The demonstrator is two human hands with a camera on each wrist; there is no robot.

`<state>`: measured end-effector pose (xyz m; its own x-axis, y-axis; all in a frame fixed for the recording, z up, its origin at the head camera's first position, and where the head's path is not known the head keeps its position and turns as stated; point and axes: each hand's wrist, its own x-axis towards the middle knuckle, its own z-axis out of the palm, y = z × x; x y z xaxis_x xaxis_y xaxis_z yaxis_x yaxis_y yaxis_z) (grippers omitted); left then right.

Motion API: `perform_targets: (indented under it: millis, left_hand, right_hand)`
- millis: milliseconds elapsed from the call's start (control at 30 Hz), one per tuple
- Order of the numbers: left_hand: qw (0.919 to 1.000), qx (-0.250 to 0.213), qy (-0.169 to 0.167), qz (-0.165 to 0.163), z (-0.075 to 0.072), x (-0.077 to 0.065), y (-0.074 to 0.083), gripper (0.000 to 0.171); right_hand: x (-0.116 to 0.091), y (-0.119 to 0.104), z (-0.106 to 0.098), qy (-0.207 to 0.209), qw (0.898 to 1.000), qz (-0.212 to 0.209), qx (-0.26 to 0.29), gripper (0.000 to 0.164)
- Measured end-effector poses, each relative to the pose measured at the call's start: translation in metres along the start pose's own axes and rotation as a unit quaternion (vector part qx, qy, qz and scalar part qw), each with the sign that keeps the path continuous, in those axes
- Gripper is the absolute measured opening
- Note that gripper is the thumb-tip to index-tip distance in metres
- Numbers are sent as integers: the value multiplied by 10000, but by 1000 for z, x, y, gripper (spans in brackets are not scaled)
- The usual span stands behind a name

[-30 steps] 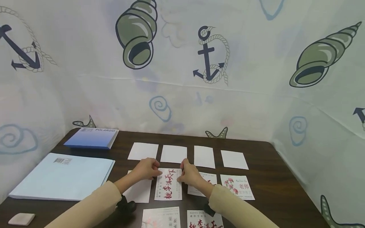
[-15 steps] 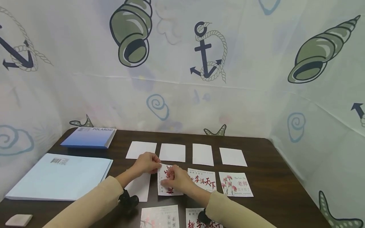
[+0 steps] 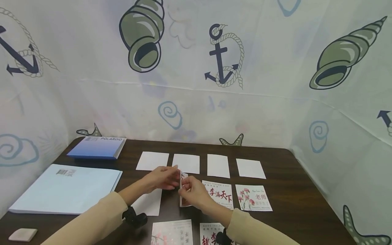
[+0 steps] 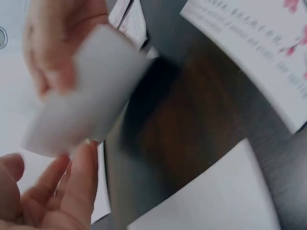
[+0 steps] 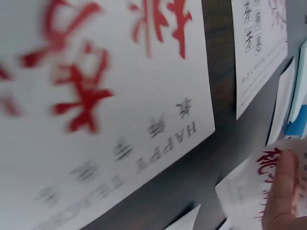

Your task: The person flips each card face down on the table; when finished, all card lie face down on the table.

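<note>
In the head view my right hand (image 3: 197,194) pinches a white greeting card (image 3: 183,175) with red lettering, tipped up almost on edge. My left hand (image 3: 163,178) is at the card's left side, fingers extended. The left wrist view shows the card's blank back (image 4: 108,72), blurred, with the left fingertips right at its lower edge. In the right wrist view the thumb lies across the card's printed face (image 5: 240,191). A blank white card (image 3: 149,203) lies under the left forearm, partly hidden.
A far row of blank cards (image 3: 218,166) lies on the dark table (image 3: 294,190). Printed cards (image 3: 253,198) lie right and in front (image 3: 171,233). At left are a light-blue folder (image 3: 65,190), a blue POLAROID box (image 3: 96,148) and a small white block (image 3: 22,234).
The red-lettered card has gone from lying flat between both hands to standing nearly on edge in the right hand. The right hand moved left onto it; the left hand's fingers have straightened.
</note>
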<state>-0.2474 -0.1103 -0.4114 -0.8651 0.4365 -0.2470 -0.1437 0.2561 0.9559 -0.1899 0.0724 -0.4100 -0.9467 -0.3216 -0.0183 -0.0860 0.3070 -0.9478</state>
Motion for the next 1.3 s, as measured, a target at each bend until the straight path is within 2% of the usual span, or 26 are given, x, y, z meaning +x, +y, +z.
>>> perform_targets:
  millis: [67, 133, 167, 267, 333, 400, 500, 633, 733, 800, 933, 1033, 1167, 1233, 1300]
  left_hand:
    - [9991, -256, -345, 30, 1, -1, -6, 57]
    - [9990, -223, -389, 31, 3, -1, -12, 58]
    - [9995, -104, -299, 41, 5, -1, -14, 58]
    - [9982, 366, 470, -41, 10, -2, -19, 57]
    - [9914, 746, 1072, -76, 14, -2, -20, 52]
    - [9818, 1117, 1534, -72, 16, -2, -22, 46]
    - [9662, 1874, 1767, 99, 18, -2, -22, 42]
    - [9421, 2829, 1772, 321, 20, -5, -23, 41]
    - [9294, 3235, 1723, 434, 21, -7, -24, 38]
    - [9243, 3379, 1698, 512, 22, -7, -24, 37]
    - [9190, 3543, 1644, 535, 21, -7, -22, 36]
    - [9145, 3699, 1581, 420, 20, -6, -19, 37]
    - [9092, 3885, 1467, 283, 17, -4, -15, 36]
    - [9087, 3921, 1413, 229, 16, -2, -13, 36]
    - [9095, 3927, 1351, 168, 16, 0, -12, 36]
  right_hand:
    - [-3, 0, -7, -37, 9991, -23, 433, 29]
    - [-5, 0, -14, -75, 9972, -35, 741, 30]
    - [-6, 1, -17, -67, 9968, -35, 791, 30]
    - [-8, 5, -22, 2, 9971, 109, 748, 29]
    - [-9, 9, -24, 68, 9977, 321, 589, 28]
    - [-9, 14, -25, 122, 9977, 547, 375, 30]
    - [-9, 21, -26, 103, 9969, 778, 61, 37]
    - [-8, 29, -25, -102, 9966, 800, -195, 40]
    - [-6, 32, -24, -254, 9958, 823, -319, 38]
    - [-4, 33, -23, -274, 9948, 859, -464, 36]
    - [-2, 31, -24, -274, 9939, 827, -670, 33]
    - [-1, 30, -35, -214, 9952, 656, -693, 30]
    - [1, 36, -68, 424, 9927, 574, -969, 28]
    - [0, 41, -87, 803, 9855, 661, -1342, 29]
    - [-1, 47, -104, 991, 9761, 793, -1765, 31]
